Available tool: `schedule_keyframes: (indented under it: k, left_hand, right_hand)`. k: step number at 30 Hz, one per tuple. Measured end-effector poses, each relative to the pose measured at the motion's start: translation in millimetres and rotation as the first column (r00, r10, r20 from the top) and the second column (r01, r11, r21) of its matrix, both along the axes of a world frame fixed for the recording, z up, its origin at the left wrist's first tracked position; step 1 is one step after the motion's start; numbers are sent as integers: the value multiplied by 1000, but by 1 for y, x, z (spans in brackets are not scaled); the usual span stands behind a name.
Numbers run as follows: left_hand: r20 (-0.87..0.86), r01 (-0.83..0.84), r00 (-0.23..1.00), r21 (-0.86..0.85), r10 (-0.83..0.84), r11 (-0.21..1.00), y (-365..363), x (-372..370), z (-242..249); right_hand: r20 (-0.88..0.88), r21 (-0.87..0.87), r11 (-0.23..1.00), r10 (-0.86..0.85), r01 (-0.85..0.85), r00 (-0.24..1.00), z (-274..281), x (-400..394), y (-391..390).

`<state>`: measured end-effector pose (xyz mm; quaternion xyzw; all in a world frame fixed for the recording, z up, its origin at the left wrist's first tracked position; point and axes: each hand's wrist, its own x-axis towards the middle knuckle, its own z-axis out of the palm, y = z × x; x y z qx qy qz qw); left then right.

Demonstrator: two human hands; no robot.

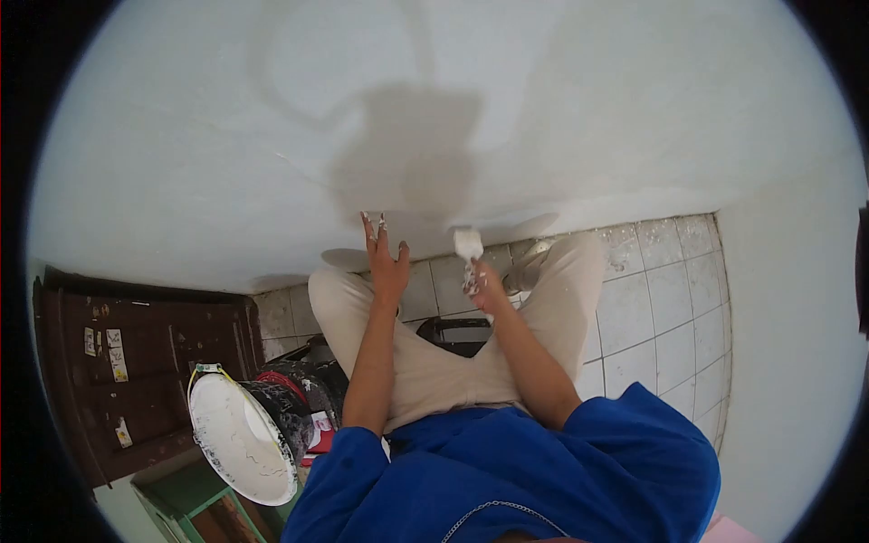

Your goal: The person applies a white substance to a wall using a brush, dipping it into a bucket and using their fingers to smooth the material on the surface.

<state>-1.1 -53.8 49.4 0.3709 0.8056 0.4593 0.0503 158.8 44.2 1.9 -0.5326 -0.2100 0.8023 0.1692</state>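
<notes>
My right hand [482,282] is closed around the handle of a paintbrush [468,242], whose white, paint-covered head is up against the lower part of the pale wall [561,118]. To the left of it, my left hand [386,258] has its fingers spread, with white smears on the fingertips, which are at the wall's surface. Nothing shows in that hand. A dark shadow falls on the wall above both hands.
A paint-spattered black bucket [288,398] with a white interior stands at the lower left, beside a dark brown door [149,362]. White floor tiles [634,317] with paint spots run along the wall. Something black lies between my legs.
</notes>
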Motion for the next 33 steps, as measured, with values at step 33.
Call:
schedule_keyframes:
  k: [33]
  left_hand:
    - [-22,54,998,-8,-55,998,-2,-8,-10]
  right_hand:
    - [17,38,999,21,-21,1000,-16,-5,19]
